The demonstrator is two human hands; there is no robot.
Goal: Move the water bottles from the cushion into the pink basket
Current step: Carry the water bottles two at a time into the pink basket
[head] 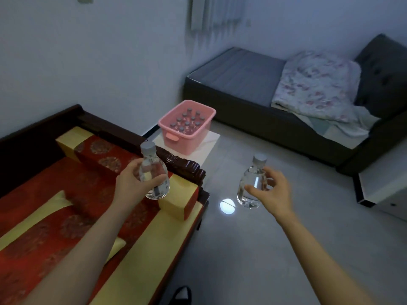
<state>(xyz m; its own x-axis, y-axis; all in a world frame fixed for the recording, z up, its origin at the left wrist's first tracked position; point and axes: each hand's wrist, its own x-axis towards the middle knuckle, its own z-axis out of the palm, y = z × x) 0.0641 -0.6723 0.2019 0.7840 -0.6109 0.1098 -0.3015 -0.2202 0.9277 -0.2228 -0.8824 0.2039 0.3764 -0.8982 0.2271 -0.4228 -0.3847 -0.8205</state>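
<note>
My left hand (132, 183) grips a clear water bottle (154, 172) with a grey cap, held upright above the end of the red and yellow cushion (66, 205). My right hand (273, 190) holds a second clear water bottle (251, 183), also upright, out over the grey floor. The pink basket (174, 139) stands ahead on a low white table (209, 146) and has several grey-capped bottles upright inside it. Both held bottles are short of the basket, one to each side of it.
A dark wooden sofa frame (187, 168) with a carved armrest lies between my left hand and the basket. A dark bed (253, 106) with a floral blanket (315, 84) stands at the back right. White furniture (385, 183) edges in at the right.
</note>
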